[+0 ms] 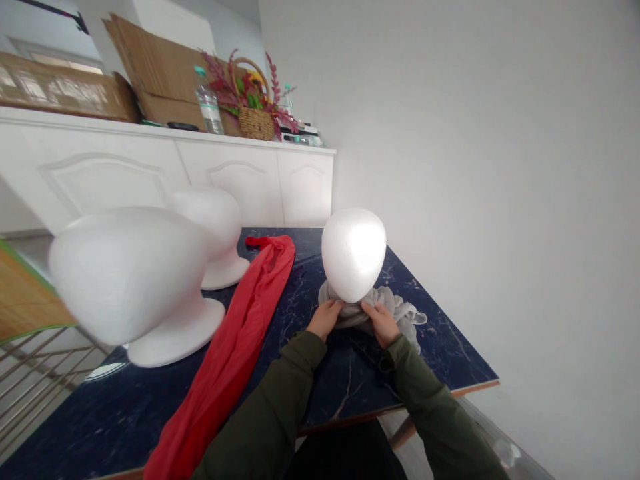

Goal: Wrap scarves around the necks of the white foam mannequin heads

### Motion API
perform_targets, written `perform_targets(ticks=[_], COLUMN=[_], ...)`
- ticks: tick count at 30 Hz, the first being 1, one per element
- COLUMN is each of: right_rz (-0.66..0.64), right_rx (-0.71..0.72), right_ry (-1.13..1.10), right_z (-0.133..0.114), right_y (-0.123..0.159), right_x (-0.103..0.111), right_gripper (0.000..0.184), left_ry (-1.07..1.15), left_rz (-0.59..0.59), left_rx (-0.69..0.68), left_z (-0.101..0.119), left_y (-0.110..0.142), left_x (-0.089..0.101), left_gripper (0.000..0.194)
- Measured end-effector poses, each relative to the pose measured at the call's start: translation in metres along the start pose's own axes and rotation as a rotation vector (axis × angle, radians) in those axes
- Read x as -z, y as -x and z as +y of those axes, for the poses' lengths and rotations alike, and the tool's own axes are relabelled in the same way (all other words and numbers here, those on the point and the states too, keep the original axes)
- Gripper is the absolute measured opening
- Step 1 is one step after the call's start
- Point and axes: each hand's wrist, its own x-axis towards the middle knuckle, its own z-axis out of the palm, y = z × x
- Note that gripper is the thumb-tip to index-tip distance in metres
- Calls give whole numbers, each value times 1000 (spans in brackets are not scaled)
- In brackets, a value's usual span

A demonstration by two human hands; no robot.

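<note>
Fingers of my left hand (326, 319) curl closed on the grey scarf (395, 308) at the base of the white foam head (353, 253), pinching a fold of cloth just under its narrow end. My right hand (381, 323) does the same on the other side, fingers bent and closed on the same grey cloth, thumb toward the foam. Both hands sit close together, nearly touching, with the foam head standing directly above and between them. The scarf is bunched around the foot of that head and spills to the right of my right hand in a loose crumpled heap on the dark marbled table (440, 353).

My sleeves are dark olive green and run back toward me from the near table edge.

To the left of my left arm a long red scarf (240, 340) lies stretched along the table, from the far edge toward me. Farther left stand two more white foam heads: a near one (130, 273), large and blurred, and another behind it (210, 220). Beyond the table, a white cabinet (150, 173) carries flattened cardboard (155, 67), a plastic water bottle (209, 103) and a wicker basket of flowers (255, 120).
</note>
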Motion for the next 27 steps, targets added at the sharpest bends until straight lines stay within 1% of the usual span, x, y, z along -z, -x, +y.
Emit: perform_targets(ticks=[3,5,8,10,11,13,16,18,20,23,27], right_rz=[84,149,230,261,264,267,288,304,310,306,302], right_rx=[-2,-39,-96,-120,-124,-132,-122,-113,-104,-91,-74], right_ry=[20,30,16,9,12,24,79,112,117,101,90], right_z=[3,3,3,3,4,5,6,6,5,4,3], right_y=[-5,-7,-9,-10,-10,-11,-11,-12,-12,-12,-11], right_x=[6,8,11,12,12,12,13,13,13,12,9], right_gripper=[24,23,21,23,24,26,27,29,29,30,32], left_ry=[187,284,524,656,673,622,489,423,416,538,690], left_rz=[-51,-93,-251,-350,-393,-478,-600,-590,-532,-394,-239], left_rx=[111,161,252,289,292,283,285,296,294,246,188], left_z=[2,5,11,14,15,16,15,15,15,17,22], left_y=[-3,-5,-4,-1,0,5,12,15,15,13,9], left_x=[0,1,9,17,21,28,36,37,36,33,34], left_gripper=[34,36,34,34,35,32,31,35,31,23,23])
